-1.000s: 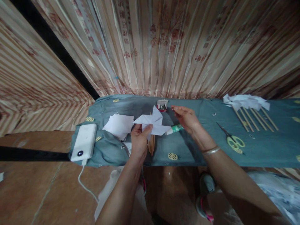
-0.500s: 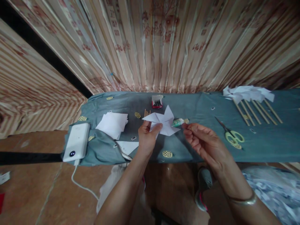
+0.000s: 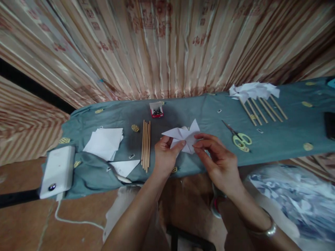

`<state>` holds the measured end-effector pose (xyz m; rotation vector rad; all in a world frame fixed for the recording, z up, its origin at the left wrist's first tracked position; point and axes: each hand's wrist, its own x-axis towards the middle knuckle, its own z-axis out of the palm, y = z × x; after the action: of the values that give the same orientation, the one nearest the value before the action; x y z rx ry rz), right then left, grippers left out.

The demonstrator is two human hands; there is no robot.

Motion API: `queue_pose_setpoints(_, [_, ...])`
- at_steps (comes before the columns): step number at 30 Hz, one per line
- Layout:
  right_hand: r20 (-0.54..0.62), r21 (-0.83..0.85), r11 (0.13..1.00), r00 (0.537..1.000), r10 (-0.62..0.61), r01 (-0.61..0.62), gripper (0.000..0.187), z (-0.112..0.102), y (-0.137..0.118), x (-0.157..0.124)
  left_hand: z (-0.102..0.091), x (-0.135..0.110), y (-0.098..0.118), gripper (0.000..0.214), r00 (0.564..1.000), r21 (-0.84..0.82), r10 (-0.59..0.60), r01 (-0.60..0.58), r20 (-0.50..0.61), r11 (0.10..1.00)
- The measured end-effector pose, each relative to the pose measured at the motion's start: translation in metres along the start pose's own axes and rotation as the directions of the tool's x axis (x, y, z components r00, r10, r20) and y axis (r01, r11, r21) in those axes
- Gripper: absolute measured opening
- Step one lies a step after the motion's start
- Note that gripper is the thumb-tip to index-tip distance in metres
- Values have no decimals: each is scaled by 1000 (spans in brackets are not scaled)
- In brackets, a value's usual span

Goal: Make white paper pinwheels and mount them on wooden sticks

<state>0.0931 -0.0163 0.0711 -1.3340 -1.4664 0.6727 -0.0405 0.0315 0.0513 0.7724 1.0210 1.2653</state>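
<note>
Here's the paper pinwheel [image 3: 187,134], held up over the cloth-covered table [image 3: 199,108], between the two hands. The left hand [image 3: 165,155] pinches it, thumb laid near the centre; should that pinch slacken, the folded blades could spring loose. The right hand [image 3: 221,162] has its thumb and fingertips bunched at the right edge; whether they grip paper or something tiny, I can't tell. Too hard a push there could crease or tear a blade.

Just left, wooden sticks [image 3: 146,146] lie loose side by side, and a bump from the left hand might roll them. Behind, the little red-and-white box [image 3: 156,111] gapes open, so a knock could spill its small metallic pieces. Out right, the green-handled scissors [image 3: 241,140] look like a snag for a careless reach. Far left, a leg catching the white cable [image 3: 78,220] could drag the power bank [image 3: 58,170] off.
</note>
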Motion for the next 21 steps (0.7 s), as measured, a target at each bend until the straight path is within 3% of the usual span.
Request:
queue_pose_setpoints(3, [4,-71,996,999,-54,54,8,-3,2,0,6,-2,-4,32,999,-14,-35,35,34,999])
queue_pose_setpoints(6, [-6,-63,998,1000,-22,22,8,-3,12,4,10,1,-12,32,999,-3,-30,30,28,1000])
queue_pose_setpoints(13, [-172,-32,992,979,113,-120,9,-23,67,22,-1,21,-21,30,993,90,121,-119,-16,989])
queue_pose_setpoints(18, [-140,-138,971,975,174,-193,14,-54,69,15,-13,26,-13,34,963,136,269,-268,13,954])
queue_pose_setpoints(20, [-66,-92,969,973,222,-228,13,-66,59,8,-16,25,-11,34,955,165,295,-296,33,941])
queue_pose_setpoints(21, [31,-46,963,963,267,-265,13,-71,54,4,-17,23,-10,34,953,180,299,-301,36,937])
